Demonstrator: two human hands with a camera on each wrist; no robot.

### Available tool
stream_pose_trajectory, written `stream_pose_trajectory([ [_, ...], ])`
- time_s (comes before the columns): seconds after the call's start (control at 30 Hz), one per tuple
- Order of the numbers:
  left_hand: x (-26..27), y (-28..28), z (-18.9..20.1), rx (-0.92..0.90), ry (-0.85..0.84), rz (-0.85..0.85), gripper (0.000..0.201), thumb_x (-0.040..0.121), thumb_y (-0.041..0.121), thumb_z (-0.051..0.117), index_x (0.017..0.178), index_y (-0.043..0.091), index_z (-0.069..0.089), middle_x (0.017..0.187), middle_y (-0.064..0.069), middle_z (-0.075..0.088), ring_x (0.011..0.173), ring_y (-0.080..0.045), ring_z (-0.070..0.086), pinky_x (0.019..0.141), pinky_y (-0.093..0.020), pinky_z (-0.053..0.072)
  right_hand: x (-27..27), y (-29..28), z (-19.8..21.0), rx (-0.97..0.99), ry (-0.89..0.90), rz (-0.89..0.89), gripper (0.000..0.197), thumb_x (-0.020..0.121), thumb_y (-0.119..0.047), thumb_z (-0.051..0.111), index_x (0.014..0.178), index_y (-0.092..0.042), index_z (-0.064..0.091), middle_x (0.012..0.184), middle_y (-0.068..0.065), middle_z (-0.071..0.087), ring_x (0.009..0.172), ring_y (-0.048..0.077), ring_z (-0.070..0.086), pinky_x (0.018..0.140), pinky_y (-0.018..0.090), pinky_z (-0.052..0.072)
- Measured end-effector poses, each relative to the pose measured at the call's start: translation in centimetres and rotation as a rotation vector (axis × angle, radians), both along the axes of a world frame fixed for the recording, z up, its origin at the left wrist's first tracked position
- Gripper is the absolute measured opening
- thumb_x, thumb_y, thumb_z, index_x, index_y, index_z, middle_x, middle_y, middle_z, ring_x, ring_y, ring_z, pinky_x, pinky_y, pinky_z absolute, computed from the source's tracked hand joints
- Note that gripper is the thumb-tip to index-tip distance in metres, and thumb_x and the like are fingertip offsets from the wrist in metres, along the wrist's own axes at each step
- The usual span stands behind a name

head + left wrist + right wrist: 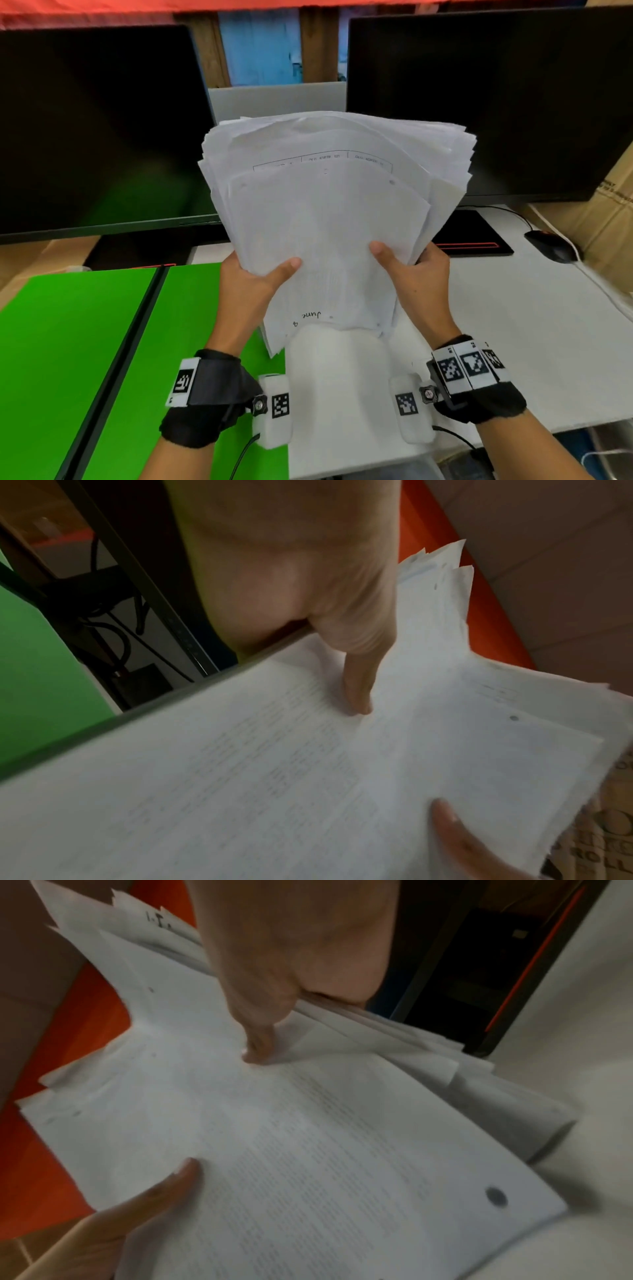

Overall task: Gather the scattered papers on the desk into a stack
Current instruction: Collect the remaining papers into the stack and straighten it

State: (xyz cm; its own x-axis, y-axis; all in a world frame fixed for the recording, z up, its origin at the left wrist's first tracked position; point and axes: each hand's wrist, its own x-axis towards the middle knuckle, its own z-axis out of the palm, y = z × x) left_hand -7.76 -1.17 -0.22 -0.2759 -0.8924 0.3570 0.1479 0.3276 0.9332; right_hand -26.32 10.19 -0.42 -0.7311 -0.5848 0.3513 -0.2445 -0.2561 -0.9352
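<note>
A thick, uneven stack of white papers [329, 212] is held up, tilted, above the desk in front of the monitors. My left hand [253, 284] grips its left edge, thumb pressed on the top sheet, fingers hidden behind. My right hand [411, 274] grips the right edge the same way. In the left wrist view the left thumb [359, 685] presses on the printed top sheet of the stack [274, 777]. The right wrist view has the right thumb [260, 1039] on the stack [308, 1137], with sheet edges fanned out unevenly.
Two dark monitors [96, 130] [496, 102] stand close behind the stack. A green board [85, 359] covers the desk's left side; the white desk top [513, 325] lies right. A black mouse [551, 248] and a dark pad [476, 236] sit far right, a cardboard box [609, 219] beyond.
</note>
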Motion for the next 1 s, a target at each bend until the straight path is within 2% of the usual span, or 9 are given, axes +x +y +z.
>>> stream_pose_trajectory([
  [0.17,-0.9,0.2,0.9,-0.038,0.025,0.039,0.034,0.072,-0.002,0.081,0.099,0.012,0.066,0.091,0.009,0.069,0.076,0.008,0.067,0.067,-0.011,0.051,0.9,-0.8,1.0,-0.01,0.082,0.023,0.046,0.078,-0.013,0.078,0.119,-0.006,0.06,0.106,-0.001,0.07,0.098,0.01,0.068,0.086,0.029,0.057],
  [0.27,-1.4,0.5,1.9,-0.073,0.091,0.052,0.038,0.074,-0.004,0.079,0.109,0.0,0.065,0.093,0.006,0.07,0.077,0.005,0.068,0.068,-0.012,0.051,1.1,-0.7,2.4,-0.068,0.122,-0.018,0.037,0.079,-0.013,0.077,0.113,-0.012,0.062,0.101,-0.006,0.069,0.094,0.005,0.067,0.082,0.02,0.055],
  [0.33,-1.2,0.4,1.9,-0.07,0.108,0.051,0.039,0.073,-0.005,0.08,0.109,0.002,0.065,0.096,0.006,0.07,0.08,0.004,0.069,0.071,-0.013,0.052,1.0,-0.3,2.8,-0.109,0.13,-0.027,0.035,0.078,-0.016,0.078,0.107,-0.025,0.06,0.1,-0.011,0.068,0.094,0.003,0.068,0.081,0.018,0.055],
  [0.43,-0.7,0.3,0.7,0.01,0.088,0.01,0.041,0.07,-0.003,0.082,0.102,0.015,0.065,0.094,0.011,0.072,0.083,0.002,0.069,0.072,-0.016,0.053,0.6,0.1,1.3,-0.045,0.116,-0.001,0.045,0.075,-0.022,0.08,0.113,-0.027,0.056,0.103,-0.015,0.066,0.095,-0.002,0.066,0.079,0.014,0.053],
  [0.53,-0.9,0.3,-0.4,0.076,0.052,-0.015,0.037,0.07,0.0,0.082,0.097,0.021,0.066,0.085,0.018,0.075,0.082,0.0,0.07,0.071,-0.02,0.054,0.2,0.0,-0.7,0.058,0.079,0.016,0.049,0.076,-0.028,0.079,0.117,-0.025,0.055,0.106,-0.017,0.065,0.098,-0.002,0.064,0.08,0.015,0.053],
  [0.67,-1.6,0.2,0.1,0.047,0.103,0.033,0.037,0.071,-0.002,0.082,0.093,0.022,0.065,0.08,0.023,0.074,0.079,0.003,0.069,0.068,-0.016,0.054,0.5,-0.3,-0.4,0.0,0.072,-0.014,0.035,0.082,-0.029,0.073,0.114,-0.027,0.057,0.105,-0.018,0.066,0.097,-0.006,0.063,0.08,0.012,0.051],
  [0.87,-0.8,-0.2,-1.4,0.117,0.012,-0.044,0.042,0.066,-0.005,0.083,0.096,0.019,0.067,0.087,0.015,0.074,0.082,-0.003,0.07,0.071,-0.018,0.054,0.2,0.2,-1.8,0.093,0.094,0.041,0.051,0.081,-0.033,0.073,0.124,-0.028,0.046,0.108,-0.024,0.061,0.095,-0.016,0.059,0.077,0.01,0.049],
  [0.93,-0.7,-0.4,-1.4,0.139,0.002,-0.054,0.041,0.065,-0.004,0.084,0.098,0.015,0.068,0.086,0.015,0.075,0.085,-0.008,0.07,0.07,-0.018,0.055,0.0,0.3,-1.8,0.09,0.095,0.05,0.052,0.082,-0.033,0.072,0.127,-0.024,0.048,0.112,-0.019,0.062,0.1,-0.01,0.061,0.082,0.016,0.053],
  [1.0,-0.5,-0.5,-1.1,0.127,0.046,-0.046,0.051,0.063,0.001,0.085,0.109,0.008,0.066,0.099,0.007,0.075,0.093,-0.01,0.071,0.075,-0.022,0.057,-0.2,0.4,-1.3,0.061,0.079,0.06,0.056,0.082,-0.031,0.072,0.13,-0.022,0.046,0.115,-0.016,0.062,0.103,-0.005,0.061,0.084,0.016,0.053],
])
